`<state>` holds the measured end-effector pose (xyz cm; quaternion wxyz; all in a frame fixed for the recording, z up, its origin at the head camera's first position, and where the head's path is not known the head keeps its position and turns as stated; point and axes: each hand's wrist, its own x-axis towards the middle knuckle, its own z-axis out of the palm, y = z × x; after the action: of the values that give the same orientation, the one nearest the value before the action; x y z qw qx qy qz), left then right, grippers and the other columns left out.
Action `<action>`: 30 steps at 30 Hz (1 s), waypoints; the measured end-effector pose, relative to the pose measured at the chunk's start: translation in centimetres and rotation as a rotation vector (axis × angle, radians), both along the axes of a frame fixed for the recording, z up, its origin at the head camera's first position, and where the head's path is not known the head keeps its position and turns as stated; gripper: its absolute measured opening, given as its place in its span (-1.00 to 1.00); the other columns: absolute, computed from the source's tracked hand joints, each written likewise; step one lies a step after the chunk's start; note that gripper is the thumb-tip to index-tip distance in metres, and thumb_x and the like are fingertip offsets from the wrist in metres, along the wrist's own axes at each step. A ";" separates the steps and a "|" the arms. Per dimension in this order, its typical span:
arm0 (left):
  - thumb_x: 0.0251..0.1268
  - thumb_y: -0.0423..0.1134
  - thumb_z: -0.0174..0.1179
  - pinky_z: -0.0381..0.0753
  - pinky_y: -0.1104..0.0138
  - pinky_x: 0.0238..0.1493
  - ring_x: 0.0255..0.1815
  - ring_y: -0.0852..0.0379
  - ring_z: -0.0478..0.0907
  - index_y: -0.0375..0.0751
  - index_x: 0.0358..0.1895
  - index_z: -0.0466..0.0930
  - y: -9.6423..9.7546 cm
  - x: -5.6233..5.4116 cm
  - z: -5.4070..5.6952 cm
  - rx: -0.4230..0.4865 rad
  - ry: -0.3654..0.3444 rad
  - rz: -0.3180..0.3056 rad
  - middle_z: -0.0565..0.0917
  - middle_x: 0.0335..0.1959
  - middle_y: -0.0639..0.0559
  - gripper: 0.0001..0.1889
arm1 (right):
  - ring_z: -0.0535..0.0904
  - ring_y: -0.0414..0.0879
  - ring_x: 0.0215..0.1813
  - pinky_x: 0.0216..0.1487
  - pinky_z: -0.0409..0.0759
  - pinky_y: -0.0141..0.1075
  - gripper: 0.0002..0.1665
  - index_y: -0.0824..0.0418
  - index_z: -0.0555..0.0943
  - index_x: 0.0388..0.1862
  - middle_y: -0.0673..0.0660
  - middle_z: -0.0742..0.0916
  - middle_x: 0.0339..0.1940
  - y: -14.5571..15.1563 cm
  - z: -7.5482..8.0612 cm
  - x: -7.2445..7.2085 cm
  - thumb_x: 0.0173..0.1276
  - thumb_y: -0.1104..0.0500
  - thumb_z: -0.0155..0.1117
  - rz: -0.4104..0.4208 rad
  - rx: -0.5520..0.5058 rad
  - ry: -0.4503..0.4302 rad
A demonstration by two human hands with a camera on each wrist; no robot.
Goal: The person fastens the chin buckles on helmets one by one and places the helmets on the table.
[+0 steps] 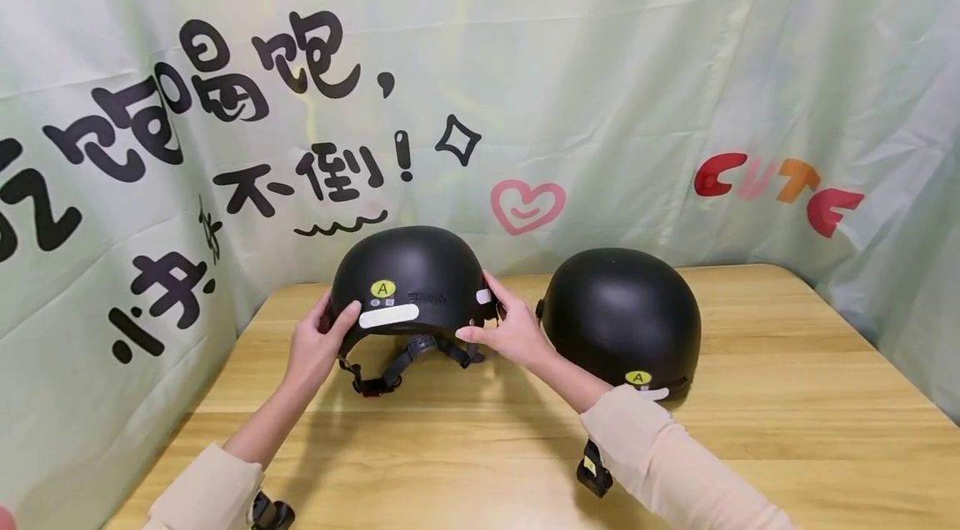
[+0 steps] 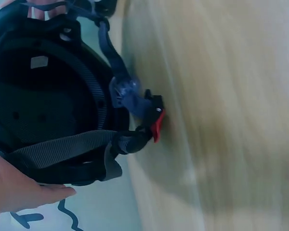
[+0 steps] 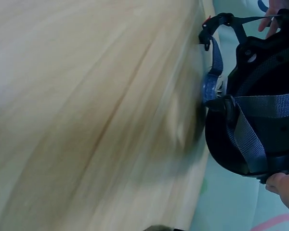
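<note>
Both hands grip a black helmet [image 1: 408, 263] by its two sides, with its front edge tipped up above the table. The left hand [image 1: 317, 342] has its thumb on the front beside a white strip; the right hand [image 1: 517, 330] has its thumb at the lower rim. A yellow sticker marked A is on the shell. Beneath hang dark chin straps [image 1: 408, 355]. In the left wrist view a buckle with a red tab [image 2: 156, 122] hangs close over the wood, and the hollow inside [image 2: 43, 101] faces the camera. The right wrist view also shows the strap webbing [image 3: 250, 134].
A second black helmet [image 1: 622, 317] with a yellow A sticker stands on the wooden table [image 1: 420, 463], right of the right hand. A pale printed curtain [image 1: 585, 97] hangs behind and at the sides. Wrist cameras are worn under both sleeves.
</note>
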<state>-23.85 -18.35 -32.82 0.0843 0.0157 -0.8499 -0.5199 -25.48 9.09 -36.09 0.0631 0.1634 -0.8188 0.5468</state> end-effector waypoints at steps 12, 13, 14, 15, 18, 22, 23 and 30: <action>0.21 -0.10 0.16 0.37 0.74 -0.20 0.21 -0.15 0.41 -0.23 0.45 -0.03 -1.0 1.3 -2.1 -0.102 0.052 -0.079 0.25 0.37 -0.31 -0.19 | 0.33 0.05 0.36 0.19 0.45 -0.01 0.39 0.01 -0.01 0.50 0.18 0.33 0.42 0.5 -1.1 0.7 -0.26 -0.19 0.57 0.030 0.197 0.121; 0.20 -0.11 0.17 0.37 0.73 -0.18 0.22 -0.15 0.41 -0.24 0.45 -0.03 -1.1 1.4 -2.3 -0.107 0.055 -0.080 0.25 0.36 -0.32 -0.19 | 0.31 0.06 0.37 0.20 0.44 0.00 0.39 0.01 -0.02 0.50 0.18 0.32 0.43 0.5 -1.2 0.7 -0.26 -0.18 0.58 0.036 0.197 0.131; 0.19 -0.13 0.19 0.41 0.68 -0.12 0.24 -0.16 0.40 -0.24 0.45 -0.03 -1.1 1.5 -2.4 -0.106 0.056 -0.084 0.25 0.37 -0.32 -0.19 | 0.30 0.07 0.38 0.22 0.42 0.02 0.40 0.02 -0.02 0.50 0.18 0.31 0.43 0.6 -1.4 0.7 -0.27 -0.18 0.58 0.041 0.195 0.141; 0.18 -0.13 0.19 0.46 0.60 -0.05 0.25 -0.17 0.38 -0.26 0.44 -0.03 -1.2 1.6 -2.6 -0.114 0.055 -0.087 0.24 0.36 -0.33 -0.18 | 0.26 0.08 0.41 0.27 0.38 0.04 0.41 0.02 -0.02 0.50 0.17 0.29 0.44 0.6 -1.5 0.8 -0.28 -0.18 0.58 0.047 0.196 0.146; 0.16 -0.15 0.22 0.47 0.27 0.16 0.29 -0.21 0.34 -0.30 0.44 -0.03 -1.4 1.9 -3.1 -0.129 0.066 -0.098 0.22 0.37 -0.34 -0.16 | 0.12 0.08 0.47 0.35 0.26 0.07 0.45 0.04 -0.05 0.51 0.15 0.21 0.48 0.6 -2.0 1.0 -0.31 -0.22 0.57 0.068 0.201 0.160; 0.11 -0.20 0.27 0.35 0.04 0.22 0.29 -0.26 0.32 -0.37 0.42 -0.04 -1.5 2.4 -3.9 -0.139 0.108 -0.112 0.24 0.34 -0.39 -0.13 | 0.10 0.08 0.48 0.36 0.23 0.08 0.50 0.05 -0.09 0.51 0.16 0.18 0.49 0.7 -2.7 1.6 -0.35 -0.25 0.56 0.086 0.207 0.192; 0.09 -0.21 0.29 0.35 0.05 0.22 0.29 -0.25 0.32 -0.38 0.42 -0.03 -1.5 2.5 -4.1 -0.144 0.120 -0.111 0.25 0.33 -0.39 -0.12 | 0.10 0.09 0.48 0.36 0.22 0.09 0.51 0.06 -0.09 0.51 0.17 0.18 0.49 0.7 -2.8 1.8 -0.35 -0.25 0.57 0.090 0.210 0.201; -0.11 -0.34 0.42 0.26 0.71 0.09 0.27 -0.21 0.30 -0.48 0.39 0.01 -1.6 3.5 -5.8 -0.144 0.218 -0.134 0.26 0.32 -0.39 -0.03 | 0.10 0.16 0.47 0.34 0.23 0.09 0.57 0.22 -0.08 0.50 0.30 0.16 0.47 0.5 -4.3 2.5 -0.44 -0.21 0.58 0.089 0.254 0.253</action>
<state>-20.33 -19.97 -38.62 0.1419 -0.1038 -0.8700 -0.4606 -23.00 9.62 -40.42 0.1204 0.2736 -0.8587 0.4163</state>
